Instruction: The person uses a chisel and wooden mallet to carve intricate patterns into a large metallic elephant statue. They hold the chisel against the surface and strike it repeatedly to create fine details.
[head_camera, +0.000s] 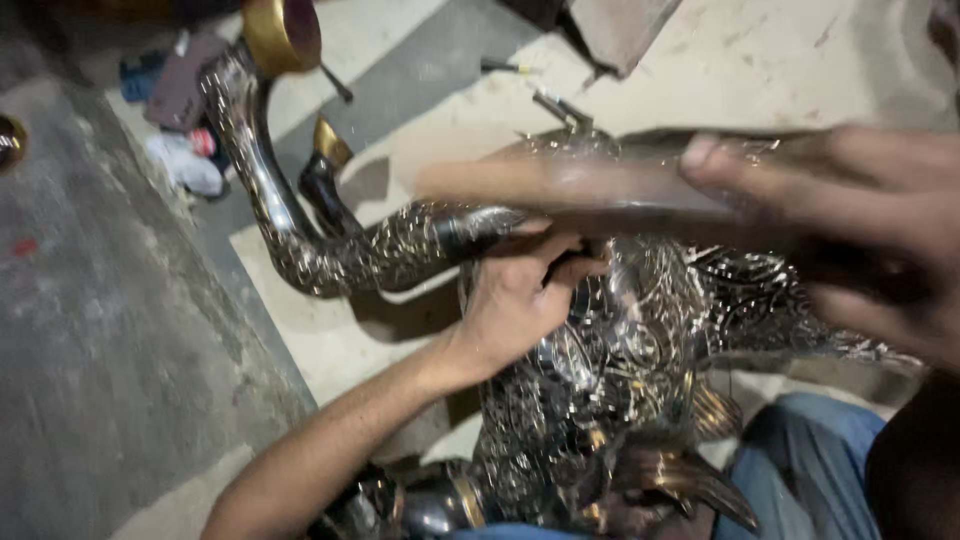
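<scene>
Two hands of mine work one engraved metal bird (600, 370) lying across my lap. My right hand (850, 230), nearest and blurred, has its fingers closed around a wooden stick (560, 190) held just above the bird. My left hand (520, 300) lies on the bird's body, fingers curled, pinching a small dark tool (565, 265). Farther off its neck (290, 210) curves over the floor (110, 330).
</scene>
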